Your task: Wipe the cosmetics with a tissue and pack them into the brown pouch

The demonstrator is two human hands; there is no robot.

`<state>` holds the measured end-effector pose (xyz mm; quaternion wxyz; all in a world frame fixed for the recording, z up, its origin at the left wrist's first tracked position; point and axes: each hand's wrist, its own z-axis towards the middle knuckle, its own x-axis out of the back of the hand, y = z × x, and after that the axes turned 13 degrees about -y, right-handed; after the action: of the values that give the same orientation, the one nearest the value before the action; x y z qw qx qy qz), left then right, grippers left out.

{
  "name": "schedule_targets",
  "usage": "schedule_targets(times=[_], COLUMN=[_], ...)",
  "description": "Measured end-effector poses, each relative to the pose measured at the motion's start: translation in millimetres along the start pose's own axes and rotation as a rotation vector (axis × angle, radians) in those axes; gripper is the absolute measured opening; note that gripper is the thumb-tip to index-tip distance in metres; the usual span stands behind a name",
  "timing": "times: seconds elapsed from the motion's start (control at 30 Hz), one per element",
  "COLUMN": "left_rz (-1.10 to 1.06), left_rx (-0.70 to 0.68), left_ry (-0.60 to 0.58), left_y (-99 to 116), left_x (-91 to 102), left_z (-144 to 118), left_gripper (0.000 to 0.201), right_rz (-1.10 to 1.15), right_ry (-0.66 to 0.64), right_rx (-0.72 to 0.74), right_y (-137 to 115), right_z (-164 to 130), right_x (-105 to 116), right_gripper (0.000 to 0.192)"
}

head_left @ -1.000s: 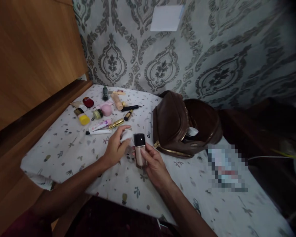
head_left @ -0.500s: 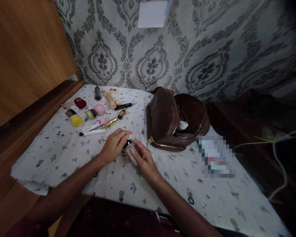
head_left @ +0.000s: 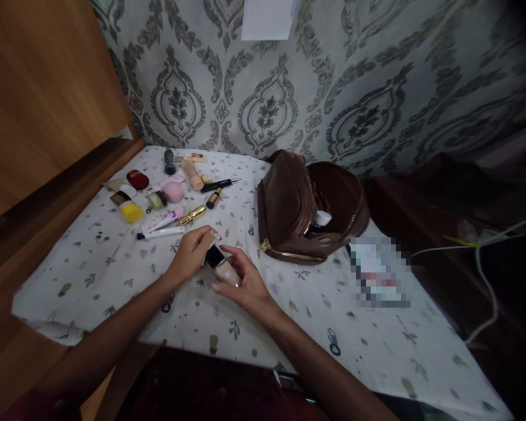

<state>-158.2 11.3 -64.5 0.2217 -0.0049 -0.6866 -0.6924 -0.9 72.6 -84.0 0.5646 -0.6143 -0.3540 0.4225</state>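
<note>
A small glass foundation bottle (head_left: 228, 273) with beige contents and a black cap lies tilted between my hands, above the tablecloth. My right hand (head_left: 248, 286) is closed around the glass body, thumb on the near side and fingers on the far side. At the cap end, my left hand (head_left: 191, 254) is closed, its fingertips against the black cap; part of its grip is hidden. Just beyond my left hand lie a gold lipstick tube (head_left: 193, 215), a white tube with a black cap (head_left: 162, 233) and a pink-and-white tube (head_left: 169, 218).
An unzipped brown leather bag (head_left: 284, 204) stands right of centre, a white item (head_left: 322, 218) showing inside. Several cosmetics, including a pink round item (head_left: 173, 190) and a red compact (head_left: 137, 179), lie at the back left. A blurred packet (head_left: 377, 272) is on the right.
The bottle has turned in my hands so that its black cap now shows more fully. My right fingers have shifted along the glass. The view has moved slightly.
</note>
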Motion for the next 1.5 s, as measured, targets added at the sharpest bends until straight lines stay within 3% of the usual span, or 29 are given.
schedule_targets(times=[0.17,0.3,0.63,0.8,0.97,1.2,1.37,1.5], left_rz=[0.152,0.204,0.257,0.270,0.215,0.419,0.406,0.297], left_rx=[0.016,0.037,0.011,0.021,0.001,-0.255,-0.296,-0.264], left_ry=[-0.027,-0.041,-0.079,-0.098,-0.082,-0.182,-0.201,-0.132], left_y=[0,1,0,-1,1,-1,-5,-2], left_x=[-0.4,0.5,-3.5,-5.7,-4.1,-13.2,-15.1,-10.3], left_z=[0,2,2,2,1,-7,-9,-6], left_gripper=[0.035,0.033,0.033,0.032,0.034,0.037,0.044,0.040], right_rz=[-0.564,-0.800,-0.745,-0.739,-0.578,0.072,0.425,0.506], right_ry=[0.044,0.026,0.049,0.058,0.155,0.246,0.272,0.231], right_rx=[0.159,0.217,0.281,0.244,0.163,-0.004,-0.079,-0.131], right_y=[10,15,15,13,9,3,-6,-12], right_z=[-4,-8,-6,-7,-2,5,6,5], right_x=[0,0,1,1,2,4,4,2], right_gripper=[0.063,0.062,0.044,0.042,0.034,0.035,0.041,0.038])
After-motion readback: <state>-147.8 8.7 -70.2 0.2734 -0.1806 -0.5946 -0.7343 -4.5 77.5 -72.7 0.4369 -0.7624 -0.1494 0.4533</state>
